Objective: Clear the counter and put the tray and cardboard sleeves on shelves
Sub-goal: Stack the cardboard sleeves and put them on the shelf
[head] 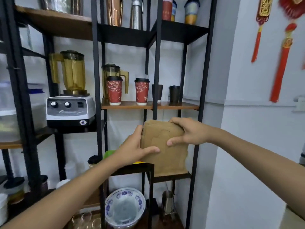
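A flat stack of brown cardboard sleeves (166, 156) stands upright in front of the black metal shelf unit, its lower edge at a dark shelf board (171, 178). My left hand (137, 146) grips the stack's left edge, thumb across its front. My right hand (188, 131) holds the upper right corner, fingers over the top and thumb on the front. The tray is not in view.
Two red paper cups (142, 91) and dark cups (174, 93) stand on the wooden shelf (148, 105) above. A blender (71, 100) sits to the left. A blue-patterned bowl (124, 207) and glasses lie below. A white wall runs along the right.
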